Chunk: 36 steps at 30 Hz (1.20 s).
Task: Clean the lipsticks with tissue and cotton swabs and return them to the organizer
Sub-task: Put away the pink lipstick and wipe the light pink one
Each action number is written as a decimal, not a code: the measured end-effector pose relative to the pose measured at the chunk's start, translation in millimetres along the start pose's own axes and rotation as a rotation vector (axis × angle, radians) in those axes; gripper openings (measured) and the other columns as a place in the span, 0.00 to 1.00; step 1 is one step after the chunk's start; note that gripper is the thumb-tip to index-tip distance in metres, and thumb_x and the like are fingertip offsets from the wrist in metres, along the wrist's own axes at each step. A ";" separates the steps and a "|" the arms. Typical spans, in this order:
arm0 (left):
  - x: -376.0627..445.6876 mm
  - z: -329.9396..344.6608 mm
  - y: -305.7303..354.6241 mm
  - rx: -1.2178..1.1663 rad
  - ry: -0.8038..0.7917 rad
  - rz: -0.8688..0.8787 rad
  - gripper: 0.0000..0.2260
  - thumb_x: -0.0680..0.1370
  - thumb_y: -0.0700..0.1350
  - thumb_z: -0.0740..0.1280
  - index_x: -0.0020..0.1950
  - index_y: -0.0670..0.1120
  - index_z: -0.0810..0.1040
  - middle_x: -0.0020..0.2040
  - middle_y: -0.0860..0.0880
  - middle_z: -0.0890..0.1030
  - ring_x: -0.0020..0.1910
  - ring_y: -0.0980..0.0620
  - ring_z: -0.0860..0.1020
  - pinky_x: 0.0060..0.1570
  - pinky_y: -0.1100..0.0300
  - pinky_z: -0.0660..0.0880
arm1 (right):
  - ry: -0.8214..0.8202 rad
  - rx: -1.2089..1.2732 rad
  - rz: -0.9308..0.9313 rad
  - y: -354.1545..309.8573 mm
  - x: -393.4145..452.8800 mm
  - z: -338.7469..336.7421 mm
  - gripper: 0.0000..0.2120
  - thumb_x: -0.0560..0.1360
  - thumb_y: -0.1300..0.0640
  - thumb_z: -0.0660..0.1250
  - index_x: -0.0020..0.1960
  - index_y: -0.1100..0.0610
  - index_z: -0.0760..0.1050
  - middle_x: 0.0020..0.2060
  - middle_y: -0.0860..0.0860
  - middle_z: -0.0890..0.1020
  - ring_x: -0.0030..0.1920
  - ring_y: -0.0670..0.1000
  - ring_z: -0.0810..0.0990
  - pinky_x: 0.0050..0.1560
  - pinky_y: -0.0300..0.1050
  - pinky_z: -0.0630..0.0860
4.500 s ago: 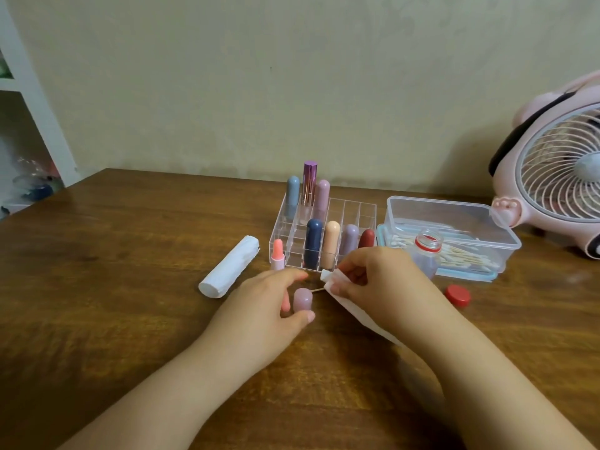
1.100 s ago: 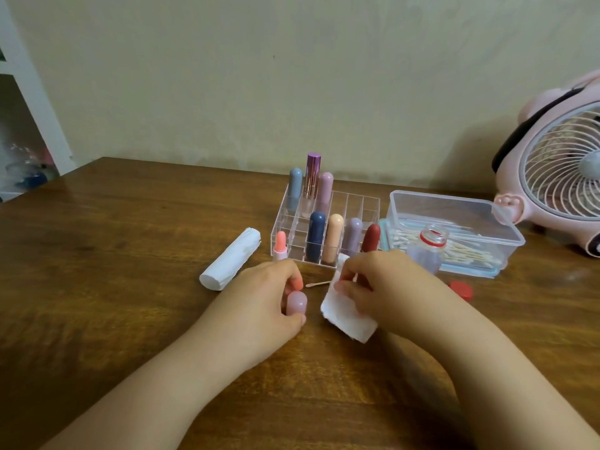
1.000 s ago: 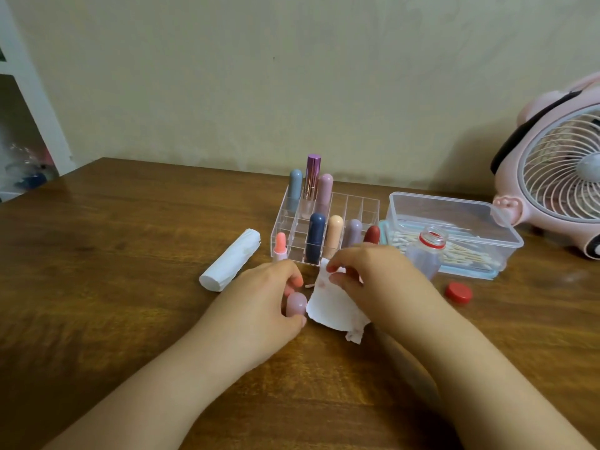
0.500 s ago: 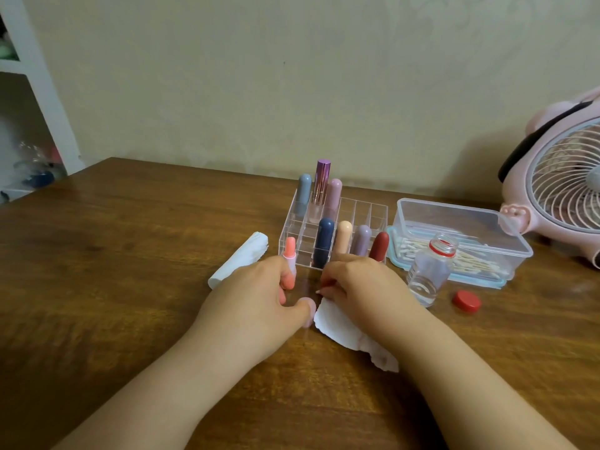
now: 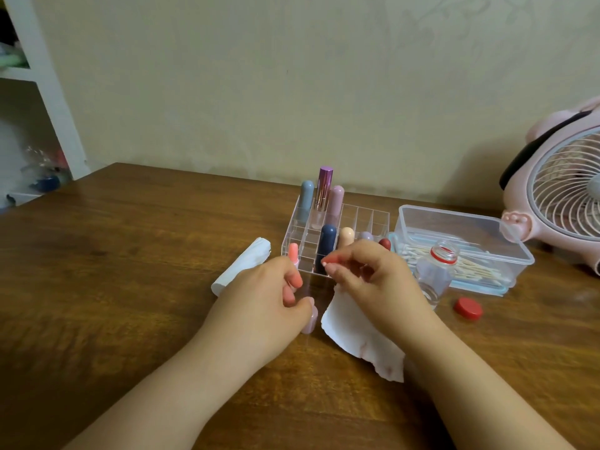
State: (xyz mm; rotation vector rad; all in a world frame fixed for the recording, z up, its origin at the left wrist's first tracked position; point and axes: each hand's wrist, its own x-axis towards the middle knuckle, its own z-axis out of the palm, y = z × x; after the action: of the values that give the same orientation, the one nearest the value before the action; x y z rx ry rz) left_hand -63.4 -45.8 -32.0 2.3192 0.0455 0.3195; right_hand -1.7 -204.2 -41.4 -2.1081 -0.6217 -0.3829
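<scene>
An open lipstick (image 5: 293,252) with a coral tip stands at the front left corner of the clear organizer (image 5: 363,216). My left hand (image 5: 259,306) sits right in front of it and pinches a pale pink cap (image 5: 310,320) between thumb and fingers. Whether its fingers also touch the lipstick I cannot tell. My right hand (image 5: 373,280) pinches a cotton swab (image 5: 324,263), whose tip points left in front of the organizer. A stained white tissue (image 5: 357,339) hangs from under that hand onto the table. Several capped lipsticks stand in the organizer, among them a navy lipstick (image 5: 326,243).
A rolled tissue (image 5: 243,271) lies left of the organizer. At the right are a clear box of cotton swabs (image 5: 454,228), a small open bottle (image 5: 436,274) and its red cap (image 5: 468,308). A pink fan (image 5: 565,196) stands at the far right.
My right hand has risen off the table and now holds the cotton swab up near the organizer, with the tissue trailing below. My left hand still pinches the cap.
</scene>
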 end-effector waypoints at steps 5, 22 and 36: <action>-1.0 1.9 3.0 -0.096 0.053 0.098 0.06 0.74 0.48 0.70 0.48 0.56 0.74 0.39 0.58 0.77 0.38 0.64 0.76 0.37 0.74 0.70 | 0.030 0.694 0.319 -11.5 -1.5 -8.5 0.08 0.69 0.53 0.69 0.46 0.56 0.81 0.34 0.49 0.79 0.38 0.46 0.75 0.46 0.41 0.74; -3.1 -2.7 6.5 -0.418 -0.026 0.144 0.06 0.76 0.43 0.68 0.40 0.52 0.80 0.33 0.56 0.80 0.36 0.60 0.80 0.42 0.63 0.76 | -0.154 0.628 0.260 -32.4 -6.4 -42.0 0.13 0.67 0.59 0.70 0.51 0.57 0.79 0.36 0.52 0.81 0.37 0.45 0.79 0.42 0.36 0.78; 3.2 0.8 47.5 -0.419 -0.043 0.167 0.09 0.73 0.44 0.71 0.50 0.55 0.76 0.40 0.53 0.80 0.39 0.60 0.79 0.40 0.70 0.76 | -0.130 -0.132 0.183 -56.3 -15.4 -111.8 0.03 0.74 0.56 0.69 0.42 0.51 0.80 0.31 0.47 0.82 0.30 0.42 0.79 0.30 0.35 0.75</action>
State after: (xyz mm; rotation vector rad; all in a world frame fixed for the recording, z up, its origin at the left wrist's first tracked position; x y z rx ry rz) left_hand -63.3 -79.0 2.1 1.9155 -0.2181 0.3281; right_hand -50.6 -273.3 52.1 -2.3082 -0.4833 -0.1895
